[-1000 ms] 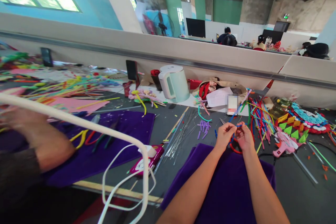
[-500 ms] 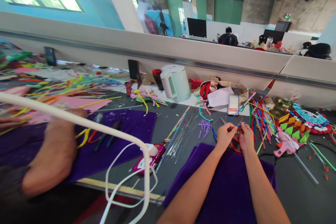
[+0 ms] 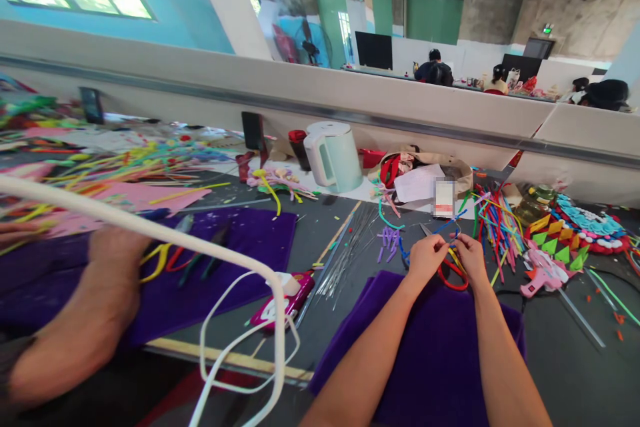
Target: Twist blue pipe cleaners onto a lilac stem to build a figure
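Observation:
My left hand (image 3: 427,259) pinches a blue pipe cleaner (image 3: 451,221) above the purple cloth's far edge. Close beside it, my right hand (image 3: 469,255) has its fingertips closed on the same blue stem, which bends between the two hands. The fingers cover part of the stem. Scissors with red handles (image 3: 453,285) lie just under my hands, their blades partly hidden. A folded purple cloth (image 3: 430,347) is spread beneath my forearms. Short purple pipe cleaner pieces (image 3: 389,240) lie left of my left hand.
A bundle of coloured pipe cleaners (image 3: 500,233) and a pink glue gun (image 3: 543,277) lie to the right. Behind stand a kettle (image 3: 345,160) and a cloth bag (image 3: 463,170). A white cable (image 3: 240,263) crosses the left, before a co-worker's arm (image 3: 95,300).
My fingers have shifted slightly on the blue pipe cleaner, and more of it shows above my hands. The scissors' handles are more visible. The co-worker's arm has moved left and down.

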`<state>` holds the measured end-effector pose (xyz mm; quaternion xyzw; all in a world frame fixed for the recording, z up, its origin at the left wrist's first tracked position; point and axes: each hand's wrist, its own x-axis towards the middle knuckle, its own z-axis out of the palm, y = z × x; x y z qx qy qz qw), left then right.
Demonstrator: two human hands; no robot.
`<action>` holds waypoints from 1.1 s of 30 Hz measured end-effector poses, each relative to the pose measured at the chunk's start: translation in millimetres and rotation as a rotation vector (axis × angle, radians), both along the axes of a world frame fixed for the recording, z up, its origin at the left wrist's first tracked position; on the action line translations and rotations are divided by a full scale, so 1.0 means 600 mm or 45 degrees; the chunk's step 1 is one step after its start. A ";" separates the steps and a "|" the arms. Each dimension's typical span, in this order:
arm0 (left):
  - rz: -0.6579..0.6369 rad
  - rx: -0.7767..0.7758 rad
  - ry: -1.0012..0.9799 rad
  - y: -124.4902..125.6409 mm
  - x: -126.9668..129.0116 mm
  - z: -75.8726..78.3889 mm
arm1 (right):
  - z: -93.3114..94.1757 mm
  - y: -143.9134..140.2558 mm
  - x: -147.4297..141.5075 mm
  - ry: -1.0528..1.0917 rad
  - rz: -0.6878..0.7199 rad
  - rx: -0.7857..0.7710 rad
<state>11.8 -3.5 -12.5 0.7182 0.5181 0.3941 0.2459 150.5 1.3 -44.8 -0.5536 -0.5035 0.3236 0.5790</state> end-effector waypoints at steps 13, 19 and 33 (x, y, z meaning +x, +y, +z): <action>0.028 -0.075 0.129 0.004 -0.003 0.001 | 0.014 -0.005 -0.014 0.180 -0.061 0.042; 0.038 0.153 0.384 -0.001 -0.003 -0.004 | 0.015 -0.015 -0.030 -0.010 -0.009 0.073; -0.092 0.311 0.562 -0.009 0.003 -0.005 | 0.013 -0.020 -0.039 -0.141 -0.182 0.113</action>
